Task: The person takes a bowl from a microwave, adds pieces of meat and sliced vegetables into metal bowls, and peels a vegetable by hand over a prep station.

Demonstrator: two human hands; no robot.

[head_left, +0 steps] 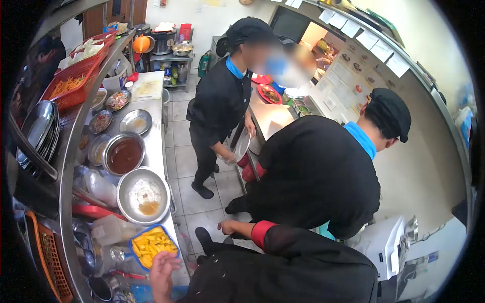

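Observation:
My left hand is at the near edge of the counter, its fingers apart and holding nothing that I can see. It is right beside a blue-rimmed container filled with yellow strips of cut food; whether the fingertips touch the rim I cannot tell. My right hand, below a red cuff, hangs over the floor with loosely bent fingers and nothing visible in it. Behind the yellow strips stands a large metal bowl with a little brown liquid in it.
A bowl of dark brown sauce, small bowls and a white cutting board line the counter, under a metal shelf. One co-worker holds a white plate; another co-worker bends close on my right.

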